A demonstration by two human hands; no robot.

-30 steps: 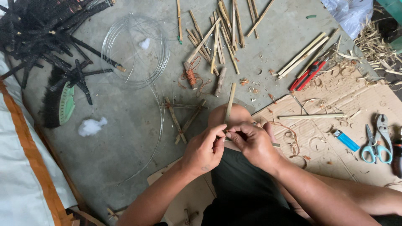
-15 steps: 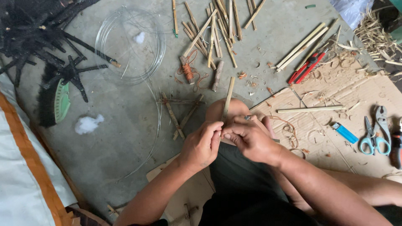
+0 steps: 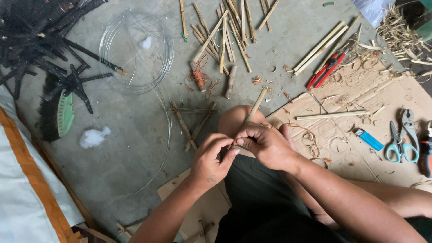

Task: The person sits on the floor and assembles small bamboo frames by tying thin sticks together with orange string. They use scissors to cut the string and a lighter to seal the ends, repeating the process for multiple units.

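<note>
Bamboo stick (image 3: 254, 108) still over the knee, pointing to 1 o'clock, left hand (image 3: 210, 158) and right hand (image 3: 265, 145) fingers pinching orange thread at its lower end, grip barely shifted, binding ongoing.

Stick frame (image 3: 191, 123) lies left of knee (image 3: 234, 119), scissors (image 3: 398, 144) right.
</note>
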